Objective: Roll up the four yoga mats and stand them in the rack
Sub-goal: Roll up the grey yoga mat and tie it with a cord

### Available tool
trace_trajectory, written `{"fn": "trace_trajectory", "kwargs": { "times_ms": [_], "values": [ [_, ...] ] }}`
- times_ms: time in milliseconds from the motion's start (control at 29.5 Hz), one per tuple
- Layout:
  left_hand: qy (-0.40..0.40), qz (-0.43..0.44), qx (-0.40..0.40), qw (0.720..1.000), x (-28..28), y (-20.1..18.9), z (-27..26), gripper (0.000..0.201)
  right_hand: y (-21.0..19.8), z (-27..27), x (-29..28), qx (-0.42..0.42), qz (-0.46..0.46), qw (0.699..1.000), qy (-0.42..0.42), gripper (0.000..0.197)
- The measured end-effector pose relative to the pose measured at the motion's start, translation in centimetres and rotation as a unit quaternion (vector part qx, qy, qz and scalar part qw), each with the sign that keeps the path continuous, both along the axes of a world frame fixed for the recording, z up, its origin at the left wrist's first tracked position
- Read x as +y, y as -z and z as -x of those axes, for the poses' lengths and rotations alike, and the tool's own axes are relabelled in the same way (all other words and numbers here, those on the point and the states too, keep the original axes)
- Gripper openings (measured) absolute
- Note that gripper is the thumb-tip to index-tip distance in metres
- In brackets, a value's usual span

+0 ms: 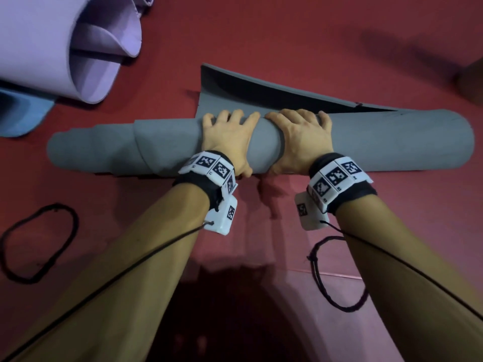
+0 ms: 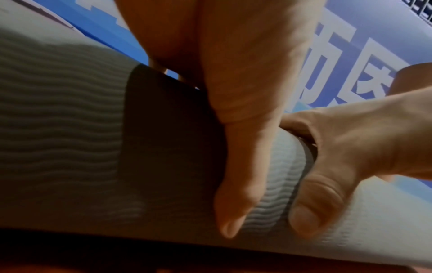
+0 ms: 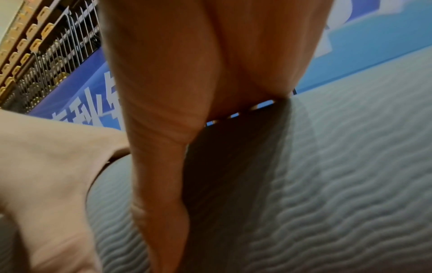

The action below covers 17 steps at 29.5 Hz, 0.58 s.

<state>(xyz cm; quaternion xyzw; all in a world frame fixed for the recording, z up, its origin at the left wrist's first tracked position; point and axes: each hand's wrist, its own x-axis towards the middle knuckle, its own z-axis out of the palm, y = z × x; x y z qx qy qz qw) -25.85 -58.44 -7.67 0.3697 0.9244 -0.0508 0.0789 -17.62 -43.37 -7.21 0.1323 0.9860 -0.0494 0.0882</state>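
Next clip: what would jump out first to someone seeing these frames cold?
Centre of the head view: a grey yoga mat, almost fully rolled and uneven at its left end, on the red floor. The left hand and right hand grip its middle side by side. At top left, a lilac mat lies loosely rolled.

The head camera looks steeply down from above onto both forearms and the red floor (image 1: pixel 300 48), with the grey mat roll (image 1: pixel 392 142) lying across the middle of the frame. Each wrist camera sits very close under its own palm, facing along the thumb across the roll's ribbed surface toward a blue banner (image 2: pixel 350 55) behind. All three views share the roll; each wrist view catches the other hand at its edge.
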Motion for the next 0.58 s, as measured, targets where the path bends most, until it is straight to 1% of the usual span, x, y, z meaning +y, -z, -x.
{"fn": "trace_trajectory", "kwargs": {
  "times_ms": [136,204,305,373,407,475,509,577],
  "values": [
    [0.012,0.017,-0.016,1.000,-1.2,-0.9,-1.8,0.119,-0.6,-1.9,-1.2,-0.010,0.009,1.000,0.000,0.112],
    [0.025,0.032,-0.040,0.998,-2.4,-1.1,-3.6,0.121,-1.2,-3.7,-1.8,-0.042,0.010,0.999,-0.013,0.113],
    [0.047,0.063,-0.097,0.992,-3.8,-1.2,-6.5,0.122,-1.7,-6.6,-2.6,-0.111,0.023,0.992,-0.047,0.116],
    [0.055,0.076,-0.121,0.988,-4.1,-1.3,-7.3,0.122,-1.7,-8.0,-2.8,-0.120,0.059,0.989,-0.056,0.114],
    [0.056,0.077,-0.135,0.986,-3.9,-1.4,-7.2,0.123,-1.8,-8.5,-2.8,-0.108,0.092,0.989,-0.048,0.110],
    [0.052,0.069,-0.178,0.980,-3.4,-1.7,-5.8,0.123,-1.5,-8.8,-3.0,-0.050,0.149,0.988,-0.005,0.097],
    [0.047,0.063,-0.208,0.975,-3.2,-2.0,-4.8,0.123,-1.1,-8.6,-3.4,-0.013,0.151,0.988,0.017,0.089],
    [0.042,0.053,-0.256,0.964,-3.2,-2.1,-3.4,0.120,-0.2,-8.1,-4.7,0.042,0.098,0.993,0.042,0.076]
  ]
}}
